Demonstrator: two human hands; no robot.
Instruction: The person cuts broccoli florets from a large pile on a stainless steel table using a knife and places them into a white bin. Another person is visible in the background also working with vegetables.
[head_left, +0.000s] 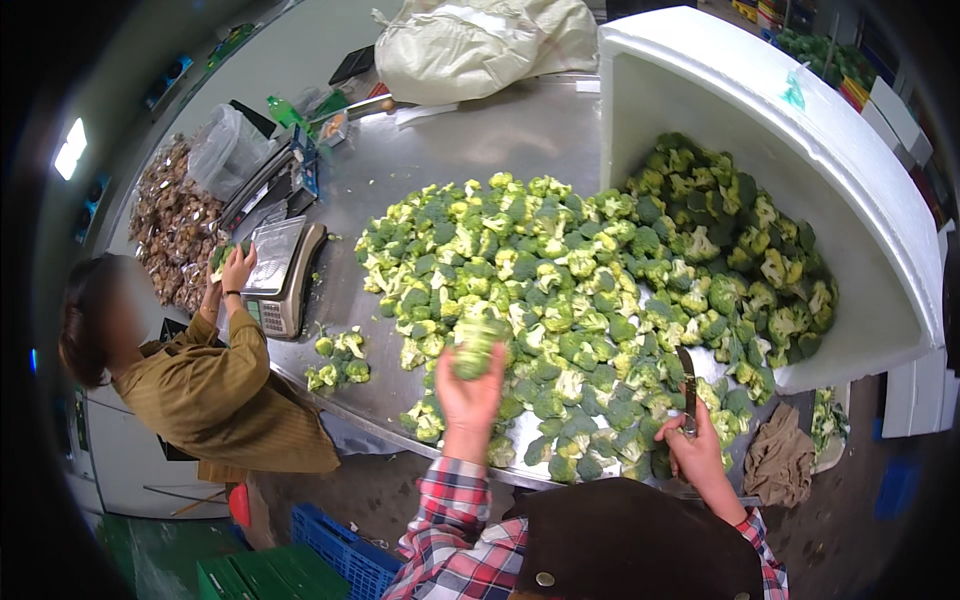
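Observation:
A motion-blurred broccoli floret (474, 349) sits between the fingers and thumb of my left hand (471, 401), above the near part of a broad heap of cut broccoli florets (517, 262). My right hand (696, 446) grips a small knife with a dark curved blade (688, 379), which points away from me over the heap's right part. To the right, a large white foam box (757, 82) lies tipped with its opening towards the table. More broccoli (780, 270) fills its lower part and runs out into the heap on the metal table (480, 135).
At left, a co-worker (210, 397) holds broccoli (225, 259) beside a digital scale (289, 281). A few florets (341, 360) lie apart near the scale. Bagged brown produce (172, 210), a white sack (487, 45), a brown cloth (780, 457) and a blue crate (337, 551) are around.

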